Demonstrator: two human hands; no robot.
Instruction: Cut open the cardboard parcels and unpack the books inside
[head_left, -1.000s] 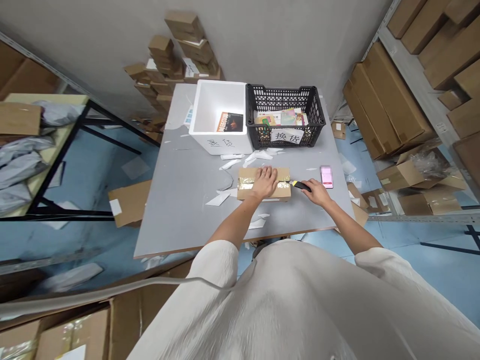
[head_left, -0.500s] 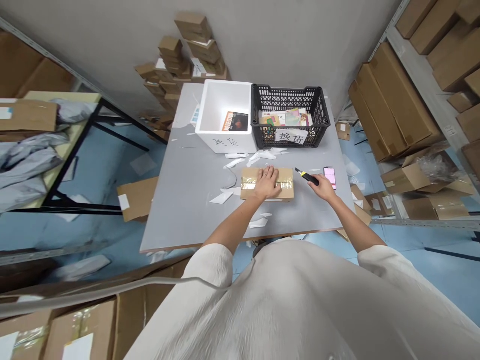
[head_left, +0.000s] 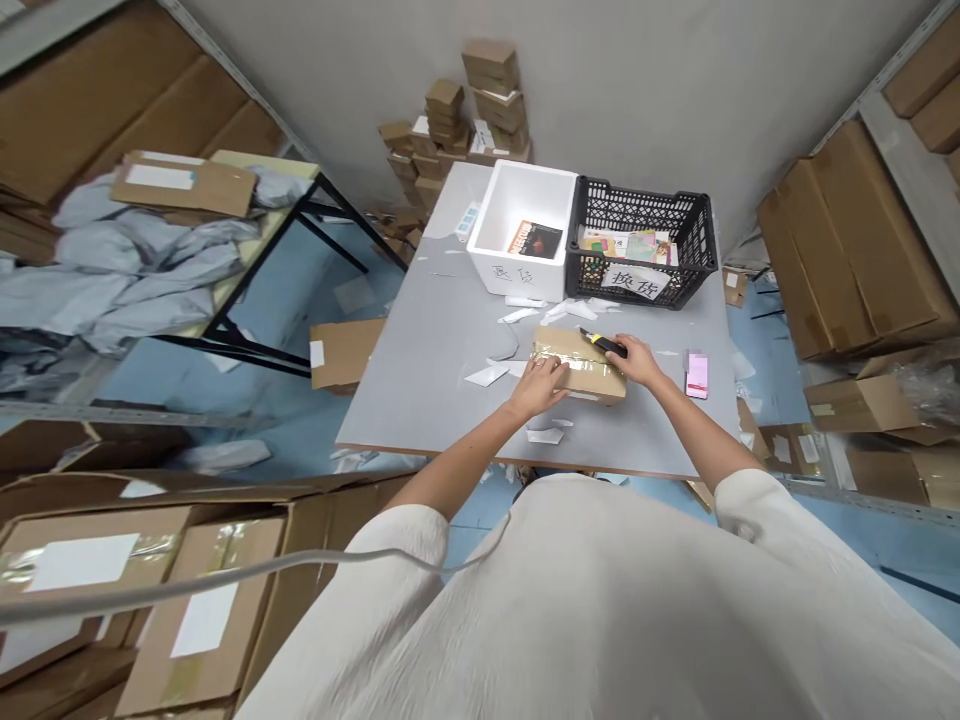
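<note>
Change vs 0.5 s ago: left hand [head_left: 537, 387] has been shifted off the middle of the taped carton's [head_left: 586, 375] top to its left end; right hand [head_left: 636, 358] has been brought in from beyond the right end, so the utility knife [head_left: 602, 344] is now held over the far half of the carton top. View has been swung left too. Read on that: the carton is probably being steadied from the left while the blade is lined up from the right. Blade contact can't be confirmed, nor whether the tape is cut.

Grip: knife handle clamped in the right hand. Left fingers spread on the carton, thumb apart at the near side; no clamp seen.

Carton position: slightly right of centre on the grey tabletop [head_left: 420, 380], nearer the near edge than the far edge.

Counts on tabletop: 1 carton, 1 knife, 1 smartphone [head_left: 697, 375] by the right edge, 1 white foam box [head_left: 517, 278] at the far edge, 1 black plastic crate [head_left: 589, 275] just beside it toward the far right corner. 1 dark-covered book [head_left: 535, 240] seen in the foam box; 1 handwritten label [head_left: 634, 282] on the crate. Crate booklets [head_left: 641, 246] overlapped, not countable. Paper scraps [head_left: 487, 375]: at least 5.
</note>
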